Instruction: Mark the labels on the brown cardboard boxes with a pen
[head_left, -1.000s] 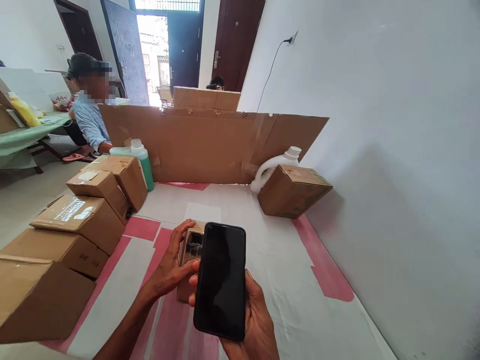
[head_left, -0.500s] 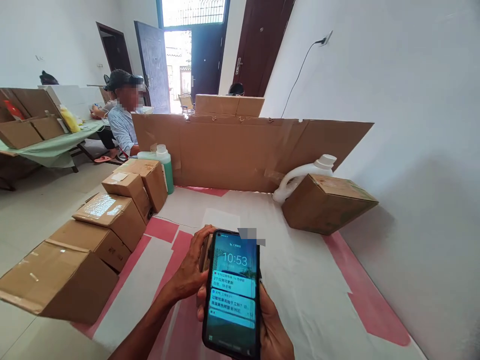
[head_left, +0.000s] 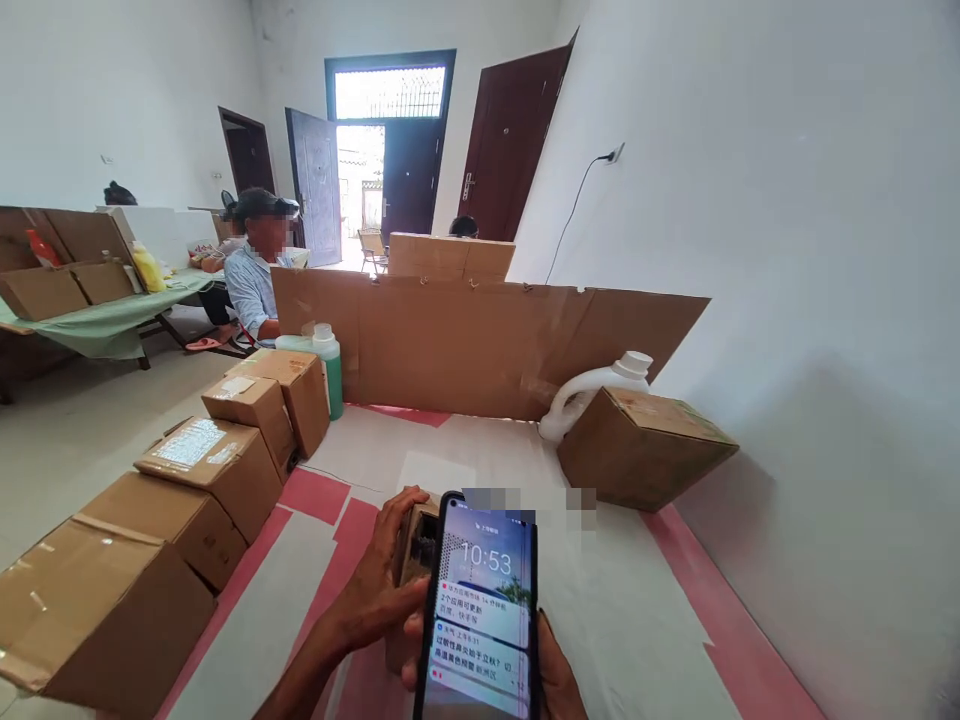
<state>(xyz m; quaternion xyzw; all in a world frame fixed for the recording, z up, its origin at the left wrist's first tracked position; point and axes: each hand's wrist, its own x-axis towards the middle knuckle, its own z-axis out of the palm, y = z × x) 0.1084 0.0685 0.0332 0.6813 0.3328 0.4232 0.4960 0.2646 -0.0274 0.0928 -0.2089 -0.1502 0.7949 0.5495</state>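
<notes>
My right hand (head_left: 556, 668) is closed around a smartphone (head_left: 484, 615), held upright with its lit lock screen facing me and reading 10:53. Its lower end runs out of the picture. Just left of the phone, my left hand (head_left: 379, 585) grips a small cardboard box (head_left: 410, 535) by its left side, thumb laid across toward the phone's edge. Something dark shows in the box's opening, too shaded to name. The phone hides the right part of the box.
Several cardboard boxes (head_left: 199, 450) line the table's left edge, with a green-liquid bottle (head_left: 328, 375) behind. A cardboard panel (head_left: 442, 345) closes the far side. At right stand a white jug (head_left: 592, 385) and a tilted box (head_left: 649, 450). A person (head_left: 259, 270) sits beyond.
The phone has shifted right, so more of the small box and its opening shows. Its screen looks brighter. The view has tilted up, so the room sits lower in the picture.
</notes>
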